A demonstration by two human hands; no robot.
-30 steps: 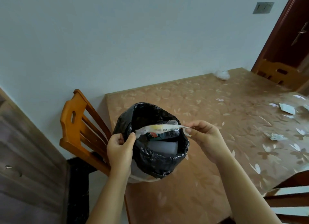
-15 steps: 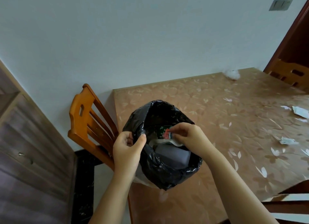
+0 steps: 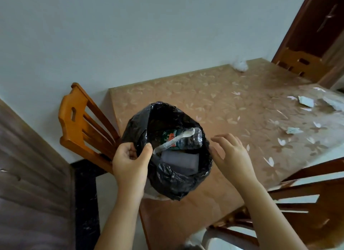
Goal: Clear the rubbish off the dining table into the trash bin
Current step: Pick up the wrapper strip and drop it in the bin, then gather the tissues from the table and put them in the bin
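A trash bin lined with a black bag [image 3: 168, 182] stands at the near left corner of the dining table [image 3: 214, 93]. Inside lie a plastic bottle with a green and red label [image 3: 181, 139], a clear wrapper strip [image 3: 175, 140] across it, and a grey flat object [image 3: 179, 161]. My left hand [image 3: 130, 162] pinches the bag's left rim. To the right of the rim hovers my right hand [image 3: 230, 154], fingers spread, holding nothing. Torn white paper scraps [image 3: 305, 101] and a smaller scrap [image 3: 294, 131] lie on the table's right side. A white crumpled wad [image 3: 239, 64] sits at the far edge.
An orange wooden chair [image 3: 81, 119] stands left of the table against the white wall. A darker chair back [image 3: 307, 199] is at the near right, another chair [image 3: 299, 63] at the far right by a brown door. A wooden cabinet [image 3: 28, 175] fills the left.
My right hand lowered the clear wrapper strip into the bin, let go of it, and drew back out to the right with open fingers. My left hand kept hold of the bag's rim.
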